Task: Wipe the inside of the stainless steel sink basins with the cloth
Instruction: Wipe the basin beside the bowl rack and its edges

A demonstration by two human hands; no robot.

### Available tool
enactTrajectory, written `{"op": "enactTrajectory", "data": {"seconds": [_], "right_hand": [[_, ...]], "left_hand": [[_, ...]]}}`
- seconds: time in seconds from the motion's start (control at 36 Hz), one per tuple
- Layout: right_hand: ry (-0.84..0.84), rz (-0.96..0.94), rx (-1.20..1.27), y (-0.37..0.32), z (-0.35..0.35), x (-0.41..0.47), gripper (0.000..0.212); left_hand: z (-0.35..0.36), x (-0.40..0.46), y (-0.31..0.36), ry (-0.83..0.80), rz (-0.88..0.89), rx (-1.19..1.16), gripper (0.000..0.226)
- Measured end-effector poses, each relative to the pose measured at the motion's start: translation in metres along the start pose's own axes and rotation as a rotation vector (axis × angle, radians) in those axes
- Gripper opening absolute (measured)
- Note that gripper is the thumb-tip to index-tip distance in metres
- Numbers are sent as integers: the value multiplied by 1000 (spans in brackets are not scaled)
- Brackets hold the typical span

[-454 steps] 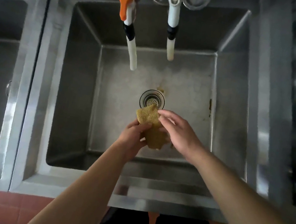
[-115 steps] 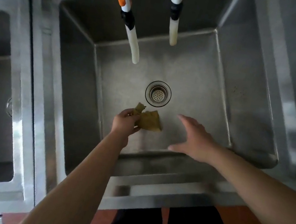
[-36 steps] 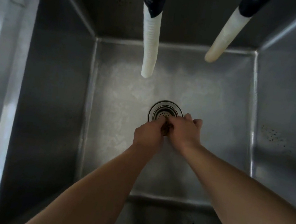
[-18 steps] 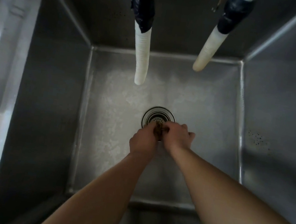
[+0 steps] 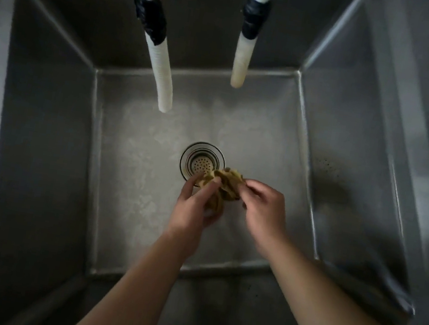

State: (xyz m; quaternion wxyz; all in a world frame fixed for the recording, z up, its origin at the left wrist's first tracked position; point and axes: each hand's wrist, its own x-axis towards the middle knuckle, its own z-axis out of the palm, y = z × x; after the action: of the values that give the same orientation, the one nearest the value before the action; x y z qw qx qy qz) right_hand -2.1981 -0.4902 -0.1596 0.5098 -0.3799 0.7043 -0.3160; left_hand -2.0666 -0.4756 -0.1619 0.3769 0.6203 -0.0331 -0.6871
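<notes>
Sink basin (image 5: 132,177): left hand (image 5: 193,209) and right hand (image 5: 263,209) grip crumpled cloth (image 5: 225,182) beside drain (image 5: 202,161).

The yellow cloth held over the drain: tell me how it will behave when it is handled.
The cloth is bunched in folds between the left hand and right hand, so it is probably floppy and holds no shape. Pinched by fingers alone, it looks light. It may be damp and clingy, though the picture cannot confirm wetness.

left hand (image 5: 195,207) + right hand (image 5: 263,212): grip crumpled cloth (image 5: 225,185) | over basin (image 5: 135,178) | beside drain (image 5: 202,161)
</notes>
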Motion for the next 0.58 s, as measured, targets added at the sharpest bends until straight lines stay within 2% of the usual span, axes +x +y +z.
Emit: {"op": "enactTrajectory", "data": {"seconds": [0.14,0.19,0.25,0.31,0.39,0.58], "right_hand": [[111,148,243,-6,-25,-20,31],[127,240,364,-9,-38,-22,27],[131,368,482,-11,-50,-25,14],[144,426,470,-13,-61,-27,10],[222,240,211,-24,-76,-32,15],[136,-363,-414,-70,-138,-33,29]], "left_hand": [[0,-14,4,-57,-43,40,46],[-2,-16,10,-139,-86,46,38],[-4,-18,16,-225,-137,65,35],[-2,-18,19,-220,-148,134,33],[3,-12,21,-71,-109,241,31],[26,24,17,183,-72,225,53]]}}
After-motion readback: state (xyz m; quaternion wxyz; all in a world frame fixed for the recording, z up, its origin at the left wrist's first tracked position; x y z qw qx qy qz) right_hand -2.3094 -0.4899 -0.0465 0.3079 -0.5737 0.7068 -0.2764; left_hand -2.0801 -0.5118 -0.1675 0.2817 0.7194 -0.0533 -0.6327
